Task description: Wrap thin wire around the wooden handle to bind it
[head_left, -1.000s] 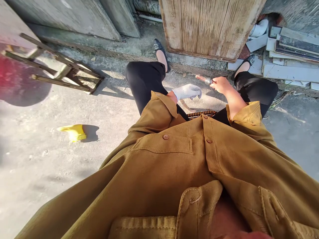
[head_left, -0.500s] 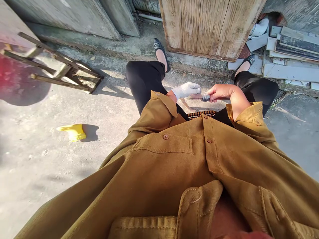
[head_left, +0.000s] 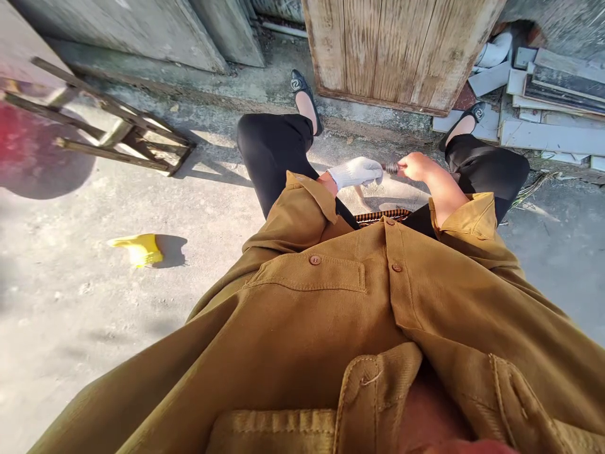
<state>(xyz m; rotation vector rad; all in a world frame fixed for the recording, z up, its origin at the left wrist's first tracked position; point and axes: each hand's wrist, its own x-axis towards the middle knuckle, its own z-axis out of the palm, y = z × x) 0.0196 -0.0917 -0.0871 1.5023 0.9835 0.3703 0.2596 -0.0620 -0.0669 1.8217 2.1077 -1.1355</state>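
Observation:
My left hand (head_left: 355,172), in a white knitted glove, is closed around one end of a short dark stick. Grey wire wound in a tight coil (head_left: 392,168) wraps the stick between my two hands. My bare right hand (head_left: 416,166) pinches at the coil's right side with its fingertips. Much of the stick is hidden by my hands, and I cannot tell whether the right fingers grip the wire or the stick. Both hands are above the ground between my knees.
Below my lap shows the striped woven edge of a seat (head_left: 384,216). A wooden stool (head_left: 127,129) lies at left, with a yellow object (head_left: 142,250) on the concrete nearer me. A wooden board (head_left: 378,57) leans ahead; stacked planks (head_left: 551,129) lie right.
My right hand has turned and lifted slightly away from me, shifting to a fingertip pinch. The wire coil has moved up with it; the left hand stays nearly in place.

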